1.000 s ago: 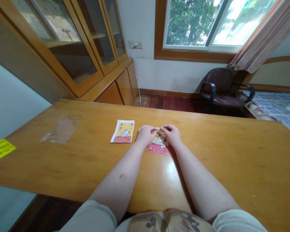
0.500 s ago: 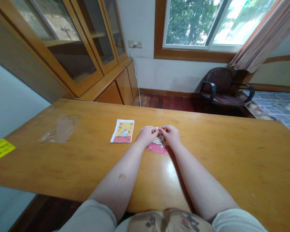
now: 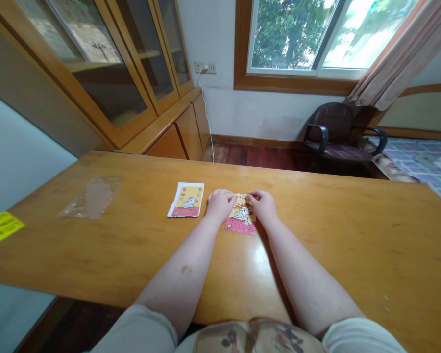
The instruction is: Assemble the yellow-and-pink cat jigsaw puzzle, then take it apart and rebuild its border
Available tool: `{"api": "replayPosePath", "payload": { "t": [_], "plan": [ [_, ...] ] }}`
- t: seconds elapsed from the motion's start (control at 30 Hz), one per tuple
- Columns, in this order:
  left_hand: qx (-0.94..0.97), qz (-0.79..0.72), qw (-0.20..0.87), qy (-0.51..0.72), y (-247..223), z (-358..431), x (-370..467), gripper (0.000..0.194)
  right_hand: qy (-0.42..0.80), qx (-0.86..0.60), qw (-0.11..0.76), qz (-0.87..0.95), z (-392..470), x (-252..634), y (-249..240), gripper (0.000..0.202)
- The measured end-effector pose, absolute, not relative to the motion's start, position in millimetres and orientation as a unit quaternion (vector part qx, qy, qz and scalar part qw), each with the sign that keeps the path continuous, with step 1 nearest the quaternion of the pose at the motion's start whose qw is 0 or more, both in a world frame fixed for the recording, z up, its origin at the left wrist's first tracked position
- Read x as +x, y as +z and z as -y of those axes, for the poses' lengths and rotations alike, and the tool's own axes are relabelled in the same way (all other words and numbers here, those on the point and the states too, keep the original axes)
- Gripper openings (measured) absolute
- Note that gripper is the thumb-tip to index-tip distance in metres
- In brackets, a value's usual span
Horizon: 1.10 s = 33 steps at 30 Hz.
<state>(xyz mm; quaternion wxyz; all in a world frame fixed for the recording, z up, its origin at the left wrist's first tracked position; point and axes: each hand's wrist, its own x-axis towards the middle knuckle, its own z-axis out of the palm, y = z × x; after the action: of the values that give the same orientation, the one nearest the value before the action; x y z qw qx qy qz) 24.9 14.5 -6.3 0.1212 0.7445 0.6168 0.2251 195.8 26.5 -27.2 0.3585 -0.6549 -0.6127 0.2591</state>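
Note:
A small jigsaw puzzle [image 3: 241,215], pink below and yellow above with a white cartoon animal, lies flat on the table between my hands. Near its upper left edge, my left hand [image 3: 220,202] is closed, thumb and fingers at the border. My right hand [image 3: 263,205] pinches at the upper right edge. Whether a loose piece sits in either hand is too small to see. To the left lies a picture card [image 3: 186,199] with a white border and a matching yellow and pink picture.
A crumpled clear plastic bag [image 3: 97,196] lies on the wooden table [image 3: 139,245], farther left. A yellow label [image 3: 2,229] is at the left edge. Beyond the table stand a glass-door cabinet [image 3: 154,110] and an armchair [image 3: 338,132].
My hands have moved apart, from touching fingertips over the puzzle's top to its left and right edges. More of the puzzle's upper part shows now.

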Motion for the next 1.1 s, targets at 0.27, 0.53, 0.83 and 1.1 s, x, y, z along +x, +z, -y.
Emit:
{"api": "replayPosePath", "payload": {
  "t": [0.27,0.53,0.83,1.1],
  "plan": [
    [0.762,-0.605,0.116,0.199,-18.4,-14.0,27.0,0.035,0.159,-0.623,0.255,0.722,-20.0,191.0,-22.1,0.028],
    [0.733,-0.608,0.179,0.244,-24.2,-25.5,21.6,0.025,0.22,-0.626,0.284,0.692,-26.2,192.2,-28.0,0.014],
    [0.68,-0.654,0.162,0.289,-23.1,-23.7,17.9,0.035,0.23,-0.657,0.352,0.626,-25.5,195.1,-26.7,0.026],
    [0.725,-0.661,0.111,0.159,-9.8,-12.4,22.8,0.036,0.212,-0.609,0.299,0.704,-21.2,194.4,-19.9,0.024]
  ]
}}
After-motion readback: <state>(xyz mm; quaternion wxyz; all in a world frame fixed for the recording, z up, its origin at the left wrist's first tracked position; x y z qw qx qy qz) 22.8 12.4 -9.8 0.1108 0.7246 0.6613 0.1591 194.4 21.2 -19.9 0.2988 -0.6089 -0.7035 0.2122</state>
